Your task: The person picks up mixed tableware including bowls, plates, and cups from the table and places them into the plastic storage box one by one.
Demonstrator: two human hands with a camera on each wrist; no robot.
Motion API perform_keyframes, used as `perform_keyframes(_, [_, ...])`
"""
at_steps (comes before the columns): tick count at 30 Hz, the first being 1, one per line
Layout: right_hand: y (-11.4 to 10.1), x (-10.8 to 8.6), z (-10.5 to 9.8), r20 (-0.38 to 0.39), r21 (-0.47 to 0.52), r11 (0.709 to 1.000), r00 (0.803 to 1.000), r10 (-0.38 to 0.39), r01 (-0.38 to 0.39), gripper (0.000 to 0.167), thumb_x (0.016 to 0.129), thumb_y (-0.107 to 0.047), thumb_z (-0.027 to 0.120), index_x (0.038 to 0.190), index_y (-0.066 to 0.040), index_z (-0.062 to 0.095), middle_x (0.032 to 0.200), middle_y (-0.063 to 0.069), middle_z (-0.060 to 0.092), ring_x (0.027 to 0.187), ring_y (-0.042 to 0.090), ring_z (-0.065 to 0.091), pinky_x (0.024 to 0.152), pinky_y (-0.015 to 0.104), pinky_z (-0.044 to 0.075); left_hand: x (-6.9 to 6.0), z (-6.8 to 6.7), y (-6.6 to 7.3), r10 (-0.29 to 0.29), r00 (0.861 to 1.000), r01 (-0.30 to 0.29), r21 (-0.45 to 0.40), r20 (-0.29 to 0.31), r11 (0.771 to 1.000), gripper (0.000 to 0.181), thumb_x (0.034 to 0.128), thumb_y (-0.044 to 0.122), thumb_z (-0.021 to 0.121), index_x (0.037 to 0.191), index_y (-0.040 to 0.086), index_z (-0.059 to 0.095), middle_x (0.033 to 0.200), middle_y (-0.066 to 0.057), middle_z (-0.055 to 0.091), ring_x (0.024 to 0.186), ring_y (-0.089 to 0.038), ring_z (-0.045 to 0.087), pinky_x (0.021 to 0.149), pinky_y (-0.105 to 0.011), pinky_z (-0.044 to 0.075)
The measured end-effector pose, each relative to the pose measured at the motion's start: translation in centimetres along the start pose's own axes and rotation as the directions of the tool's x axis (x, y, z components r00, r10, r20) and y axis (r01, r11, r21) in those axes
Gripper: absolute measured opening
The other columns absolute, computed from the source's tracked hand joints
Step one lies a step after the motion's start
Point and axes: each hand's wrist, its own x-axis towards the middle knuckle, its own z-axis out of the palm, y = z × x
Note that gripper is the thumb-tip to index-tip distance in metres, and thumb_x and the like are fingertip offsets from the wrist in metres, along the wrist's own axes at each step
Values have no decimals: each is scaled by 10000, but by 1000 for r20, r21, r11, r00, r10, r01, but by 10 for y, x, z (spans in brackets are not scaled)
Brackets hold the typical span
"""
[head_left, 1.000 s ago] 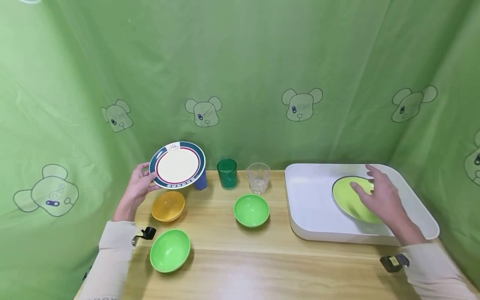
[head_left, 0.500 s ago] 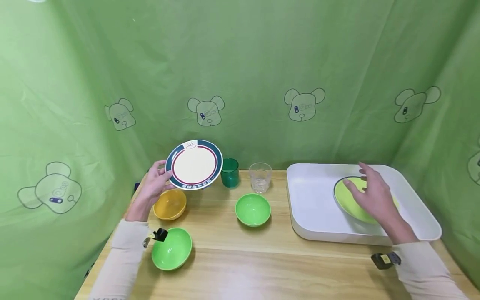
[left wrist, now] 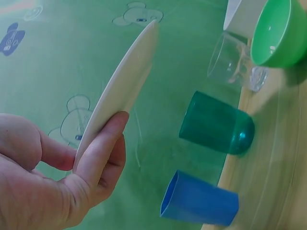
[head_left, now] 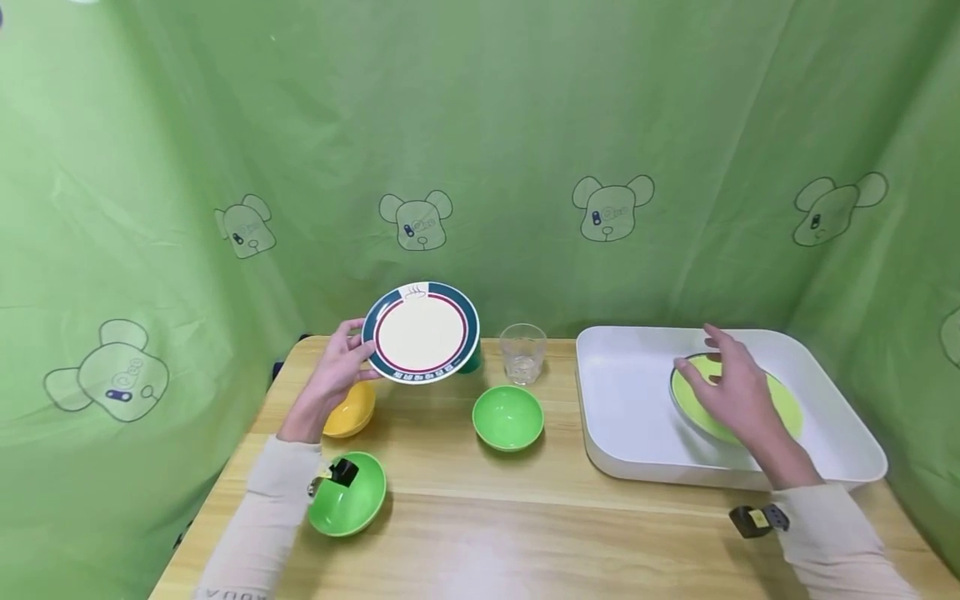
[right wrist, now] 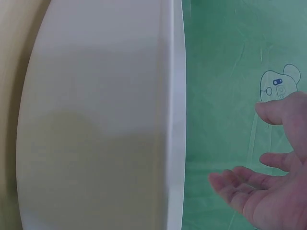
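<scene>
A white plate with a dark teal rim and red ring [head_left: 420, 333] is held up, tilted, above the back of the table; my left hand [head_left: 337, 367] pinches its left edge. In the left wrist view the plate [left wrist: 117, 86] appears nearly edge-on, between the thumb and fingers of the left hand [left wrist: 62, 177]. My right hand [head_left: 731, 387] hovers over a yellow-green plate [head_left: 783, 404] lying in the white tray [head_left: 622, 400], its fingers spread and holding nothing. The right wrist view has the same hand [right wrist: 268, 177] beyond the tray's side [right wrist: 96, 120].
A clear cup [head_left: 523, 354] and a green bowl [head_left: 507, 418] stand left of the tray. An orange bowl [head_left: 351, 412] and another green bowl [head_left: 360, 504] are near the left arm. A teal cup [left wrist: 216, 124] and blue cup [left wrist: 199, 201] stand behind the held plate.
My left hand has carried the plate to the right, from before the blue cup to before the teal cup. The right hand has shifted slightly left over the tray.
</scene>
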Motion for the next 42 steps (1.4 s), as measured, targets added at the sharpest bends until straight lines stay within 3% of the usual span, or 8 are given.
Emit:
perform_keyframes(9, [-7, 2, 8, -14, 35, 999, 1000, -11, 11, 750, 1029, -286, 628, 1568, 75, 252, 1440, 395, 413, 1263, 573, 450, 890, 673, 523, -1, 24, -1, -1, 1000, 1, -21, 0, 1000, 546, 1046, -31, 439, 1549, -16, 227, 1435, -326, 436, 881, -213, 683, 733, -318, 638])
perform_keyframes(26, [-21, 4, 15, -12, 69, 998, 1000, -1, 2, 763, 1034, -331, 614, 1591, 30, 238, 1435, 367, 438, 1199, 546, 524, 889, 629, 540, -4, 49, 5, 8, 1000, -6, -88, 20, 996, 516, 1060, -23, 401, 1548, 1, 232, 1492, -294, 414, 1146, -405, 613, 809, -365, 632])
perform_keyframes(42, [-37, 10, 15, 0, 113, 994, 1000, 6, -6, 822, 1035, -377, 605, 1619, -5, 163, 1449, 357, 446, 1237, 545, 512, 927, 646, 522, -4, 75, 4, 59, 998, -54, -129, 37, 990, 476, 1059, -34, 403, 1517, -21, 275, 1465, -306, 442, 1147, -415, 606, 772, -362, 639])
